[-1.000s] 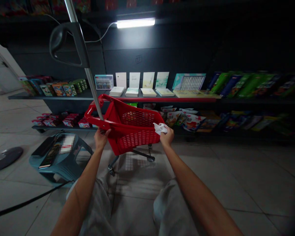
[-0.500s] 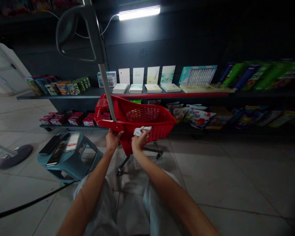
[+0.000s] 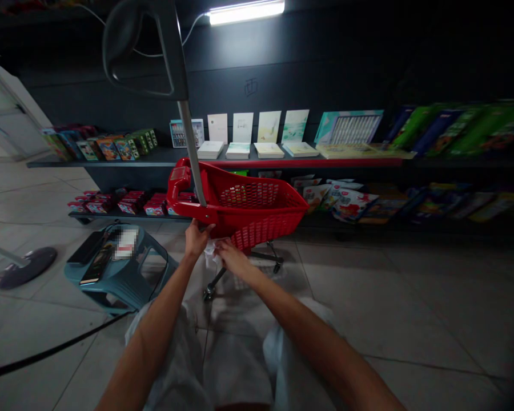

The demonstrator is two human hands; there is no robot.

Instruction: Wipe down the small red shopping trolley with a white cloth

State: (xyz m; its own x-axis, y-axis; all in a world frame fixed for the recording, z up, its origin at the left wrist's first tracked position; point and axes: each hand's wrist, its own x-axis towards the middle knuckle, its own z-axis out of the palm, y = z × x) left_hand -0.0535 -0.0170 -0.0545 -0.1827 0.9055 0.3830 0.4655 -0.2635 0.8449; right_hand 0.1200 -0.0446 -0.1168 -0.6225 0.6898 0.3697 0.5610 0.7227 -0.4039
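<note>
With the right hand (image 3: 235, 258), clutching a crumpled white cloth (image 3: 213, 248) — and with the left hand (image 3: 197, 238), touching the red side just under the rim, too hidden to tell how tightly closed. Working low over a grey tiled floor (image 3: 389, 302), in dimness broken by a bright tube lamp (image 3: 246, 12), facing dark shelving (image 3: 223, 91) stocked with books (image 3: 239, 149) and snack packets (image 3: 352, 204). Off left, a blue-grey stool (image 3: 126, 279). Now to the red shopping cart (image 3: 257, 216) — directly ahead, on wheels, just beyond both hands, with cloth at its lower handle-end corner.
</note>
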